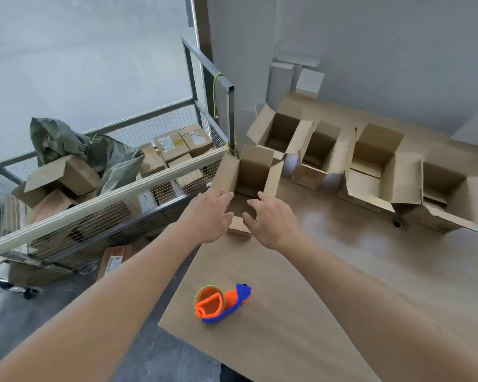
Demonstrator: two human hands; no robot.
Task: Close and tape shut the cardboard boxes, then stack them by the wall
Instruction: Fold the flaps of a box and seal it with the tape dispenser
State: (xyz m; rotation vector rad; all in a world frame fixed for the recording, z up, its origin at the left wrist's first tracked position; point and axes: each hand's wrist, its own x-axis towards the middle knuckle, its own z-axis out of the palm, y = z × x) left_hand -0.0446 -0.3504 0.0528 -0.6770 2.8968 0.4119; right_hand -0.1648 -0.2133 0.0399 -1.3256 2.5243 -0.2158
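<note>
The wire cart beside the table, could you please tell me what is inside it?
The wire cart holds cardboard parcels and a crumpled grey-green bag. Anything beneath them is hidden.

Wire cage cart with crumpled green sheeting

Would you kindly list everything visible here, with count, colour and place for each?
Open cardboard boxes: five, brown, along the table's far side; nearest one at the left edge.
Tape dispenser: one, orange and blue, near table edge.
Table: one, brown top, right half of view.
Wire cage cart: one, grey metal, left of table.
Packed boxes: several, brown, inside the cart.
Plastic sheeting: one crumpled piece, grey-green, in the cart.
White boxes: about three, against the far wall.
Left hand: open, at the nearest box.
Right hand: open, beside it.
</note>
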